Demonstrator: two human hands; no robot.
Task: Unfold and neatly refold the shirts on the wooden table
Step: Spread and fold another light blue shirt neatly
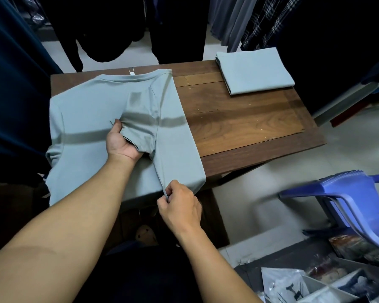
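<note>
Dark clothes are hanging all round the wooden surface (239,119), and your pale green shirt (92,110) is lying across its left half, collar toward the top of the frame, hem spilling off the near edge. Your left hand (120,141) is curling round the tucked-in sleeve at mid-frame. Your right hand (179,204) is pinching the folded side edge down by the hem, lower centre. A folded stack (256,71) is sitting at the upper right, well apart. Heads up: I reckon that overhanging hem is going to drag the shirt toward you if you're dropping both grips at once. The sleeve bunching under your left hand could also be pressing a crease into the fold.
</note>
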